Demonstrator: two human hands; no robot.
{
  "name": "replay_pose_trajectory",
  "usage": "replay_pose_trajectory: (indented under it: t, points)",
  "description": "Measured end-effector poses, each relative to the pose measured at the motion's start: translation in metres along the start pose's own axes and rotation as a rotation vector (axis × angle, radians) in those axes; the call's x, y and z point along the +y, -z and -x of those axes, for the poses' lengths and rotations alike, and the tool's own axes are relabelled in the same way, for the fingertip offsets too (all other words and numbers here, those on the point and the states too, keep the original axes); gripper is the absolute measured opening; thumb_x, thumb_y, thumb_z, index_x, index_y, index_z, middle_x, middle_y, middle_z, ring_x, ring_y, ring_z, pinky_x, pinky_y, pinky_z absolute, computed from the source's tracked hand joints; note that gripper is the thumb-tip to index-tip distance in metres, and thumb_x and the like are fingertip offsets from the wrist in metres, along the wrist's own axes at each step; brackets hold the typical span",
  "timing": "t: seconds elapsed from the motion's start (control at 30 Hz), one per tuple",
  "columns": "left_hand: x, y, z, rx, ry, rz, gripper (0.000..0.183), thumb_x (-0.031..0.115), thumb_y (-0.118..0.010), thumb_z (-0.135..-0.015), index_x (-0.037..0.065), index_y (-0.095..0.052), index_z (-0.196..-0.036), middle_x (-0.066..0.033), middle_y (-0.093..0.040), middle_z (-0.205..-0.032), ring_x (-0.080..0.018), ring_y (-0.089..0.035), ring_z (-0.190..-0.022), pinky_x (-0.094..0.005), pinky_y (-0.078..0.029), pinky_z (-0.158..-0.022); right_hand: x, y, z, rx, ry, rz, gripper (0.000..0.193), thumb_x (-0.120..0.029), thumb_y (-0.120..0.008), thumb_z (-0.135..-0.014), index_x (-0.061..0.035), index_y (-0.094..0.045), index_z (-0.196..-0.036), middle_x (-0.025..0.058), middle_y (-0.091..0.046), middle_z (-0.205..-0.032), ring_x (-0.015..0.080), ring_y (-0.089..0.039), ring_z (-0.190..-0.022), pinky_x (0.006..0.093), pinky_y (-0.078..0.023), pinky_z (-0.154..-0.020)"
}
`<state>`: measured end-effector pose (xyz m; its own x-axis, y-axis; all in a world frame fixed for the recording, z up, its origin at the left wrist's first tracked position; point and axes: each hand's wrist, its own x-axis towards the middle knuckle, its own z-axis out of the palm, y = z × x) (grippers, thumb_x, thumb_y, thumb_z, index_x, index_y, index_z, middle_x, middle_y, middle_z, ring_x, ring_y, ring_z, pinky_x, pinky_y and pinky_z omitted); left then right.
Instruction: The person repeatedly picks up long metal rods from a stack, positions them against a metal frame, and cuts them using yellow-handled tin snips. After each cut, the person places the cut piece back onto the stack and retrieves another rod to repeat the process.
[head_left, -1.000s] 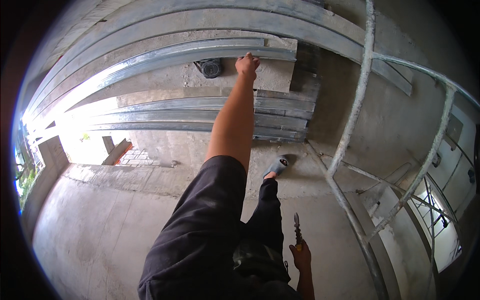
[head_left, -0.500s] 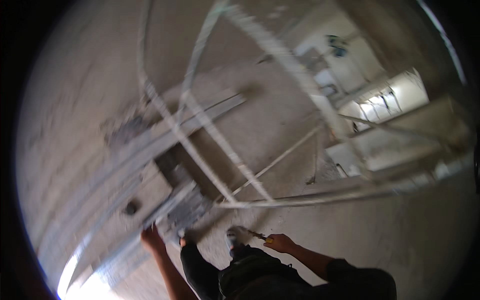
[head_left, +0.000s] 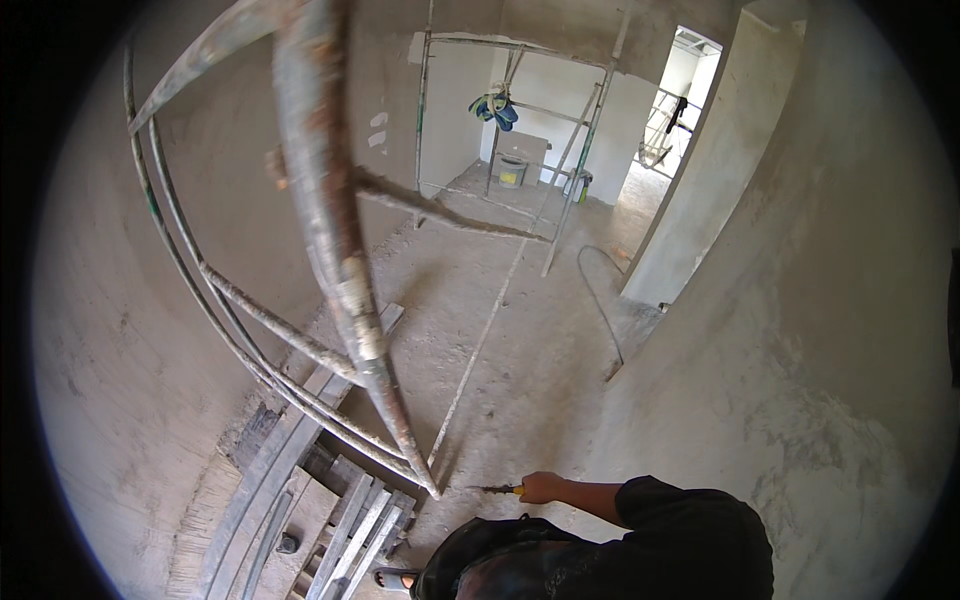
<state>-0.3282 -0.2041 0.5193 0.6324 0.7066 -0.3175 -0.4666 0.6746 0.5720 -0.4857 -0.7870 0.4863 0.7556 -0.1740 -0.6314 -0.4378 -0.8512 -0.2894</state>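
Note:
My right hand [head_left: 543, 487] is closed round the yellow handle of a small hand tool [head_left: 498, 489]. A narrow dark working end points left from the fist; its exact kind is too small to make out. Below the hand are my dark clothes and one sandalled foot [head_left: 396, 579] on the dusty floor. Nearest to the tool, on its left, stands the foot of a paint-spattered metal scaffold frame [head_left: 345, 250], whose thick upright rises close in front of me. My left hand is out of the picture.
Wooden planks and metal bars [head_left: 350, 535] lie at lower left, a small dark round object [head_left: 288, 542] on a board. Farther off, another scaffold frame [head_left: 421, 130] carries blue-green gloves [head_left: 494, 108]. Behind it stands a grey bucket [head_left: 512, 172]. A doorway [head_left: 655, 150] opens at far right; a hose [head_left: 590, 290] lies nearby.
My view has swung upright and steadied from a tilted blur. My left hand, earlier near the bars at lower left, has left the picture. The right hand still grips the tool.

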Motion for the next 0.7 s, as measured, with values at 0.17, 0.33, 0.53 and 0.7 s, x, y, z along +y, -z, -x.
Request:
replay_pose_trajectory:
  t: [0.17,0.33,0.53,0.7]
  points:
    - [0.009,0.000,0.038,0.115,-0.066,-0.056,0.065,0.054,-0.055,-0.099,0.000,-0.053,-0.136,-0.0178,-0.061,-0.126,-0.0330,-0.059,-0.115,-0.0498,-0.052,-0.099,0.004,0.009,0.010,0.019,0.141,-0.111,0.052,-0.048,-0.068,-0.087,-0.0008,-0.067,-0.110,0.0243,-0.071,-0.104,0.0422,-0.068,-0.098,0.0504,-0.053,-0.086]
    - [0.032,0.034,0.042,0.278,-0.089,-0.091,0.067,0.057,-0.053,-0.099,-0.002,-0.055,-0.131,-0.0171,-0.064,-0.115,-0.0305,-0.062,-0.107,-0.0489,-0.053,-0.094,-0.070,0.060,0.067,0.087,0.403,-0.223,0.047,-0.039,-0.070,-0.087,0.0010,-0.062,-0.112,0.0260,-0.070,-0.100,0.0437,-0.068,-0.096,0.0504,-0.053,-0.084]
    - [0.071,0.109,0.024,0.321,-0.013,-0.070,0.068,0.062,-0.041,-0.102,-0.002,-0.057,-0.116,-0.0150,-0.063,-0.101,-0.0238,-0.061,-0.084,-0.0410,-0.055,-0.074,-0.175,0.105,0.129,-0.058,0.741,-0.080,0.038,-0.034,-0.070,-0.091,-0.0009,-0.060,-0.108,0.0209,-0.069,-0.097,0.0411,-0.068,-0.091,0.0474,-0.053,-0.080]
    - [0.079,-0.005,0.136,0.325,-0.029,-0.131,0.063,0.067,-0.038,-0.101,0.004,-0.040,-0.094,-0.0080,-0.044,-0.082,-0.0215,-0.046,-0.066,-0.0369,-0.049,-0.061,-0.214,0.101,0.156,-0.124,0.776,0.066,0.042,-0.041,-0.071,-0.089,-0.0009,-0.064,-0.099,0.0216,-0.070,-0.087,0.0424,-0.069,-0.084,0.0492,-0.054,-0.074]
